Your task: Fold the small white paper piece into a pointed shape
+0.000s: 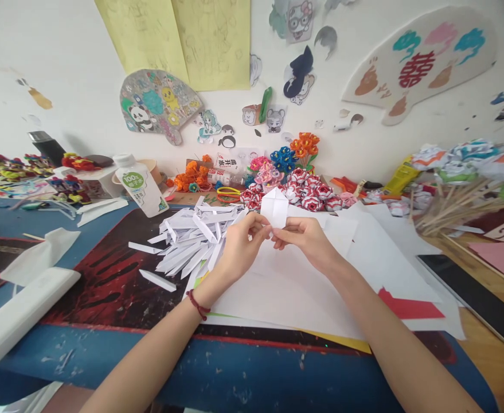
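Observation:
A small folded piece of white paper [274, 207] is held up above the desk between both hands. My left hand [239, 245] pinches its lower left edge with fingers closed; a red cord circles that wrist. My right hand [305, 236] pinches the lower right edge, fingers curled. Below the hands lie large white paper sheets [295, 287]. A heap of folded white paper strips [194, 238] sits just left of my left hand.
A white drink bottle [139, 184] stands at the back left. Paper flowers [297, 192] in red, pink, blue and orange line the back. Wooden sticks [447, 209] lie at right, beside a dark tablet [475, 295]. Red paper [410, 308] pokes out under the sheets.

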A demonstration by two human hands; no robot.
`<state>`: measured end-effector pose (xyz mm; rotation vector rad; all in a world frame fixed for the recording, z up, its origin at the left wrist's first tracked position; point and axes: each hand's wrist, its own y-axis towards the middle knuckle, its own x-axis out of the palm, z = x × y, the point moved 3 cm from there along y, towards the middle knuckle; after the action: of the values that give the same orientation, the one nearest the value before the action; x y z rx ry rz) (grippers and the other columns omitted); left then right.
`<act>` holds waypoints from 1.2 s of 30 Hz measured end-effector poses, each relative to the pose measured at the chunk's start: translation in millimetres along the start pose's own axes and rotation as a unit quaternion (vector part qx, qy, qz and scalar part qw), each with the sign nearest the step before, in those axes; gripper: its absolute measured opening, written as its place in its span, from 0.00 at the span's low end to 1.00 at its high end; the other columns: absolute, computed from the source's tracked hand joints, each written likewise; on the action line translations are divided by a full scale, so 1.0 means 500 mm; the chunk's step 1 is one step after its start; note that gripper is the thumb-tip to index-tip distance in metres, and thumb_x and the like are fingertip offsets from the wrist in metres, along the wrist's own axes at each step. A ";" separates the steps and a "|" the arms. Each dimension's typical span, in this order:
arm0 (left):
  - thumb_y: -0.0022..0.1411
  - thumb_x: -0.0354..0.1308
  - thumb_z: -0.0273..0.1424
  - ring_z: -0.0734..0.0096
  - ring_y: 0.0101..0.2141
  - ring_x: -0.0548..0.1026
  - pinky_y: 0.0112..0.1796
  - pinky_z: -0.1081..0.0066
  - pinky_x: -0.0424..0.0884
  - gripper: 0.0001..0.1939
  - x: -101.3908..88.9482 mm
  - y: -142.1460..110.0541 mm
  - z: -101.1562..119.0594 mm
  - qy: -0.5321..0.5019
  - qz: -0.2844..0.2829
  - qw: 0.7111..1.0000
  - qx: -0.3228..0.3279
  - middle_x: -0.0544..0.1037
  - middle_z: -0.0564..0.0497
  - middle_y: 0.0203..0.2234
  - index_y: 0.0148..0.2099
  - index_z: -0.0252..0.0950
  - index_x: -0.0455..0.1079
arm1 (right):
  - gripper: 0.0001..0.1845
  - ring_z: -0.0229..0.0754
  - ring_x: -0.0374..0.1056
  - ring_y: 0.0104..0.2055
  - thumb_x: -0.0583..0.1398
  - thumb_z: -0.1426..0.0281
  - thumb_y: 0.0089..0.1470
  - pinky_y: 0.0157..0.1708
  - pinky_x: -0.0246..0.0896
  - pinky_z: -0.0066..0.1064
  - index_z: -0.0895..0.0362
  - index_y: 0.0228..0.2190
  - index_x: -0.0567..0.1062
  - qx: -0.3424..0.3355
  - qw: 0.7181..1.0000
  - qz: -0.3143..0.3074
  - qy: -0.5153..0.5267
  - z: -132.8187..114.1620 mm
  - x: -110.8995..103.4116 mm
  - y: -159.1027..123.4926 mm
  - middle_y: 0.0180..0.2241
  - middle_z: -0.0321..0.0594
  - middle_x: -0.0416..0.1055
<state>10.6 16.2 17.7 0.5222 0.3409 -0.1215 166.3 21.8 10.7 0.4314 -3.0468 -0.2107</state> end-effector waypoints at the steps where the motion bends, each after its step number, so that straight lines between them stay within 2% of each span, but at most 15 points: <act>1: 0.63 0.55 0.29 0.73 0.28 0.74 0.33 0.73 0.67 0.03 0.000 0.000 0.002 0.000 0.001 1.000 0.001 0.75 0.53 0.25 0.37 0.36 0.67 | 0.14 0.40 0.71 0.26 0.67 0.63 0.46 0.29 0.68 0.32 0.61 0.31 0.79 0.000 1.000 0.000 0.002 0.000 0.000 0.000 0.26 0.42 0.75; 7: 0.62 0.55 0.28 0.74 0.28 0.74 0.33 0.74 0.67 0.01 -0.001 -0.002 0.006 -0.001 0.002 1.000 0.003 0.74 0.54 0.25 0.38 0.36 0.67 | 0.14 0.38 0.70 0.25 0.68 0.63 0.46 0.28 0.67 0.31 0.62 0.31 0.79 -0.003 1.000 -0.005 0.006 0.001 0.004 -0.001 0.26 0.41 0.75; 15: 0.63 0.54 0.30 0.73 0.31 0.74 0.34 0.73 0.68 0.04 -0.006 0.000 0.007 -0.052 0.002 0.999 0.010 0.74 0.53 0.27 0.40 0.36 0.64 | 0.16 0.38 0.68 0.25 0.67 0.62 0.45 0.27 0.65 0.31 0.62 0.31 0.79 -0.025 0.999 0.026 -0.001 -0.007 0.002 -0.004 0.26 0.41 0.74; 19: 0.63 0.55 0.30 0.73 0.31 0.75 0.34 0.73 0.69 0.03 -0.009 0.002 0.011 -0.043 0.008 0.999 0.021 0.74 0.53 0.27 0.38 0.36 0.65 | 0.16 0.38 0.68 0.25 0.67 0.61 0.45 0.28 0.65 0.32 0.61 0.31 0.78 -0.025 0.999 0.025 -0.005 -0.009 0.002 -0.004 0.25 0.41 0.74; 36: 0.62 0.55 0.28 0.74 0.29 0.74 0.35 0.73 0.69 0.01 -0.011 0.002 0.015 0.005 0.016 0.999 0.041 0.75 0.53 0.26 0.37 0.36 0.66 | 0.15 0.38 0.67 0.24 0.69 0.62 0.43 0.26 0.63 0.32 0.61 0.29 0.78 -0.018 1.000 0.007 -0.010 -0.009 0.001 -0.005 0.24 0.40 0.73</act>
<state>7.6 13.2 26.2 0.6093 0.3375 -0.1022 166.6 18.8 14.9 0.4095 -3.0593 -0.2706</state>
